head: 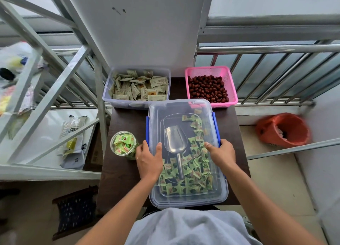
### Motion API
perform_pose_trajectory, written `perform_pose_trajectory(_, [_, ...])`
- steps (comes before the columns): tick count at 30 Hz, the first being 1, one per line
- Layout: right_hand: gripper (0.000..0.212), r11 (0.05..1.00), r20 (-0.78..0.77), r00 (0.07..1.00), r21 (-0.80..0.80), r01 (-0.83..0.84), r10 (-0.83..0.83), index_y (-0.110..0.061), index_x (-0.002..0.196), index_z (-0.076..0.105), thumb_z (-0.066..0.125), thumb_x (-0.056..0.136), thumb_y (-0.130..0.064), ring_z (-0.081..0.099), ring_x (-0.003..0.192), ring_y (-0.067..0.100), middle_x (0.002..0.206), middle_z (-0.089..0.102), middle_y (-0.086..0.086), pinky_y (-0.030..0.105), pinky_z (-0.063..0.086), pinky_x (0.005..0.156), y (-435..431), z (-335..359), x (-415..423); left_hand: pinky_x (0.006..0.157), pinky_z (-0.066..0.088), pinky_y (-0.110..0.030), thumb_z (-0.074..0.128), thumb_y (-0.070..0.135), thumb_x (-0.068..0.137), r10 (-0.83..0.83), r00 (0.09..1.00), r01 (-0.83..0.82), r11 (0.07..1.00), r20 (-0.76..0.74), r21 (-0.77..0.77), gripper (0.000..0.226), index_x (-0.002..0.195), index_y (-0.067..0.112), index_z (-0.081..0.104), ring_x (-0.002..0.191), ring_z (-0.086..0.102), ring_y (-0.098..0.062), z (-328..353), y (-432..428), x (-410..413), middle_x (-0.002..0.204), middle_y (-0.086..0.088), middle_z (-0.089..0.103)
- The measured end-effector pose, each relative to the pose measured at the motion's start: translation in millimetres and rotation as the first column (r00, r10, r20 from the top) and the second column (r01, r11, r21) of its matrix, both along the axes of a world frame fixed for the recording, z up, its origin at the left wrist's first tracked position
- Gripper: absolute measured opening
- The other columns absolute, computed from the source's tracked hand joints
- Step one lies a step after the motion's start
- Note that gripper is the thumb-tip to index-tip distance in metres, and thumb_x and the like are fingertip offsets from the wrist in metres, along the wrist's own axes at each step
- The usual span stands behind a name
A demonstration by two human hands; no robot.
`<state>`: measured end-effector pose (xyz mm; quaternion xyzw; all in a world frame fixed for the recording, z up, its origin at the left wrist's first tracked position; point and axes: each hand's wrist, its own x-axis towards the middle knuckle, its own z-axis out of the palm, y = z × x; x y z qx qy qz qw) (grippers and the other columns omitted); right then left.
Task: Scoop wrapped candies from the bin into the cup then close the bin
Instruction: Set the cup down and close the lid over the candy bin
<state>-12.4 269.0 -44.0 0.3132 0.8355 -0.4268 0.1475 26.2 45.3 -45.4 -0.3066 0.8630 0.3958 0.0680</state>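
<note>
- The clear bin (187,203) sits on the dark tabletop (119,171), right in front of the person, with its clear lid (184,105) laid over it.
- Seen through the lid, green wrapped candies (193,171) are heaped at the near end and along the right side. A metal scoop (174,140) lies among them.
- The bin's long axis runs from the person toward the railing. The scoop lies along the same line, bowl at the far end and handle toward the person.
- 2 blue latches (215,125) sit on the long sides; whether they are clipped cannot be told.
- The left grip (149,160) clasps the lid's left edge, thumb on top and fingers over the side.
- The right grip (221,152) clasps the right edge the same way, at the latch.
- The cup (123,143) stands upright just left of the bin, beside the left grip, filled with the same candies.
- Behind, a second clear tub (110,97) without a lid holds beige packets (139,86).
- To its right, a pink basket (207,72) holds red dates (207,90) and touches the lid's far corner.
- An orange bucket (265,134) stands on the floor to the right.
</note>
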Motion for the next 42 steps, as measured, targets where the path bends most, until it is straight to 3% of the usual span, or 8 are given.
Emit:
perform_pose_trajectory(8, [0.029,0.997,-0.036,0.999,0.075,0.015,-0.012,-0.017,0.096,0.068,0.075,0.085,-0.042,0.067,0.082,0.025,0.085,0.07,0.002,0.039,0.056,0.075,-7.1,5.0,5.4,0.118,0.029,-0.035,0.055,0.047,0.101,0.036,0.999,-0.033,0.997,-0.034,0.072,0.076,0.158,0.004,0.029,0.147,0.036,-0.028,1.6,2.0,1.5,0.159,-0.015,0.039])
perform_pose_trajectory(13, [0.036,0.999,-0.002,1.0,-0.038,0.03,-0.03,-0.014,0.102,0.067,0.079,0.081,-0.042,0.068,0.084,0.024,0.09,0.072,0.004,0.047,0.059,0.082,3.0,0.8,2.0,0.12,0.027,-0.038,0.054,0.055,0.098,0.0,1.0,0.002,0.995,-0.02,0.104,0.084,0.16,0.007,0.024,0.15,0.031,-0.027,-4.0,-6.0,0.5,0.163,-0.012,0.033])
perform_pose_trajectory(17, [0.084,1.0,-0.007,1.0,-0.022,-0.015,0.015,-0.009,0.146,0.041,0.079,0.08,-0.045,0.053,0.13,0.032,0.146,0.052,0.01,0.05,0.045,0.108,5.9,3.6,2.2,0.119,0.027,-0.04,0.041,0.065,0.099,-0.104,0.993,0.103,0.994,0.056,0.026,0.089,0.164,0.016,0.005,0.154,0.022,-0.024,-6.9,-11.9,3.3,0.169,-0.006,0.018])
perform_pose_trajectory(18, [0.081,0.998,-0.042,0.998,0.02,-0.053,0.054,-0.009,0.148,0.038,0.077,0.084,-0.039,0.046,0.136,0.032,0.15,0.046,0.009,0.047,0.041,0.111,3.5,6.3,2.6,0.12,0.026,-0.041,0.036,0.066,0.099,-0.144,0.987,0.145,0.989,0.066,-0.013,0.088,0.164,0.017,0.002,0.155,0.018,-0.023,-7.5,-12.3,3.6,0.171,-0.004,0.011])
perform_pose_trajectory(22, [0.026,0.984,-0.142,0.974,0.016,-0.177,0.178,-0.018,0.119,0.053,0.061,0.095,-0.023,0.061,0.103,0.03,0.113,0.059,0.004,0.038,0.047,0.082,-9.2,8.4,7.9,0.125,0.009,-0.036,0.028,0.062,0.102,-0.214,0.974,0.216,0.976,0.074,-0.024,0.083,0.163,0.013,0.0,0.157,0.002,-0.017,-8.5,-7.3,2.0,0.171,-0.003,-0.004])
perform_pose_trajectory(27, [0.043,0.99,-0.17,0.977,-0.041,-0.136,0.127,-0.014,0.138,0.049,0.06,0.098,-0.023,0.059,0.108,0.02,0.117,0.06,-0.005,0.031,0.044,0.091,-8.0,13.4,15.4,0.121,0.004,-0.024,0.039,0.053,0.105,-0.089,0.996,0.091,0.984,-0.017,0.153,0.077,0.163,0.012,0.009,0.157,0.006,-0.014,-2.1,2.5,3.9,0.171,-0.002,0.008])
perform_pose_trajectory(32, [0.045,0.991,-0.109,0.985,-0.025,-0.135,0.131,-0.011,0.142,0.048,0.055,0.1,-0.026,0.059,0.119,0.029,0.132,0.063,0.007,0.039,0.047,0.1,-3.5,7.6,19.2,0.123,0.012,-0.028,0.035,0.04,0.109,-0.099,0.995,0.096,0.981,0.009,0.17,0.065,0.162,0.009,0.013,0.156,0.016,-0.019,-1.6,-0.1,12.0,0.169,-0.006,0.017])
perform_pose_trajectory(42, [0.013,0.991,-0.102,0.986,0.03,-0.127,0.13,-0.015,0.107,0.058,0.05,0.101,-0.024,0.062,0.089,0.03,0.092,0.065,0.003,0.036,0.044,0.075,-8.2,8.5,1.6,0.124,0.013,-0.031,0.032,0.04,0.11,-0.13,0.991,0.126,0.982,0.021,0.143,0.065,0.162,0.007,0.011,0.156,0.015,-0.021,-6.3,-2.2,-4.5,0.169,-0.009,0.017])
